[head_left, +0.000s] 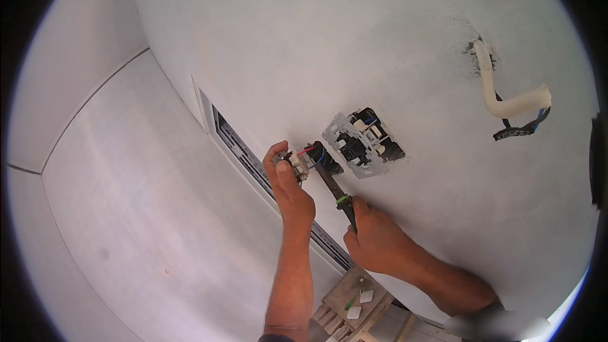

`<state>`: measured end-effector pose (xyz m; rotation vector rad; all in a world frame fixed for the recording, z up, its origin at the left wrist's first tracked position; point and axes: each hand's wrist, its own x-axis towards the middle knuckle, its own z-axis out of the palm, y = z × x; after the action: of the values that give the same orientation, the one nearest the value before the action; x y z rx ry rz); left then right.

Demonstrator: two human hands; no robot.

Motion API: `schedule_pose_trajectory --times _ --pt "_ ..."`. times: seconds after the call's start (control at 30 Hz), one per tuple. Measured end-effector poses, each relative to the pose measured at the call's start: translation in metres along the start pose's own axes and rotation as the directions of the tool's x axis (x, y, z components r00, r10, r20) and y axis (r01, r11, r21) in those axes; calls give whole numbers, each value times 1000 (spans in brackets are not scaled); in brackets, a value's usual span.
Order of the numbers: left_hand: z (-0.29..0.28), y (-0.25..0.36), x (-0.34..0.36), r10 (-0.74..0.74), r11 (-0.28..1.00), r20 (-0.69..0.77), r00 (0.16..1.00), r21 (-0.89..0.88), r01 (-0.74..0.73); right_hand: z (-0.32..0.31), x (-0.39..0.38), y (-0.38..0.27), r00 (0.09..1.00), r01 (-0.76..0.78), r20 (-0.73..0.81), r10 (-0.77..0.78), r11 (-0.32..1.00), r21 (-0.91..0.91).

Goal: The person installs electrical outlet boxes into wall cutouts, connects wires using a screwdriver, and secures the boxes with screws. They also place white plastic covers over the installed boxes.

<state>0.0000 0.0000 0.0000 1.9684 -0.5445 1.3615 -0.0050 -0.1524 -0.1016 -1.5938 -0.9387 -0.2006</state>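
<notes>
My left hand (288, 183) is closed around a pale electrical wall-outlet insert (299, 165), pulled out from the wall. A red wire (305, 151) and a blue wire (318, 158) run from the insert into a round black wall box (332, 163). In my right hand (380, 237) is a tool with a black handle, a green collar and a flat, dark brownish blade (330, 182); its exact kind is unclear. The blade's tip reaches the box's lower edge beside the wires. Up and to the right, a grey metal mounting frame with a black insert (354, 145) sits on the wall.
Another open box (375, 132) with pale connectors adjoins the frame. A cream conduit (491, 82) with dark and blue wires sticks out farther right. A long dark slot (240, 150) runs diagonally past my left hand. Below stands a wooden stand (339, 297) holding small white pieces and a green-handled tool.
</notes>
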Motion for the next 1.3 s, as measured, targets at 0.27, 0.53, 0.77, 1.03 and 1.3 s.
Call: schedule_pose_trajectory --times 0.27,0.53,0.77,1.03,1.3 --pt "5 -22 8 -21 882 11 1000 -470 24 -7 -8 5 995 102 -24 -99 976 193" --pt "7 -3 -1 -75 821 -14 997 -568 53 -16 -16 -2 1000 26 -16 -22 962 273" --pt "10 1 -3 -70 806 -18 997 -590 46 -4 -14 7 991 117 -87 -101 972 206" --pt "9 -5 -3 -70 816 -42 997 -577 33 -12 -13 1 996 91 -50 -80 962 258" --pt "2 0 -6 -76 996 -240 968 27 85 -11 -9 4 997 78 -42 -70 971 226"
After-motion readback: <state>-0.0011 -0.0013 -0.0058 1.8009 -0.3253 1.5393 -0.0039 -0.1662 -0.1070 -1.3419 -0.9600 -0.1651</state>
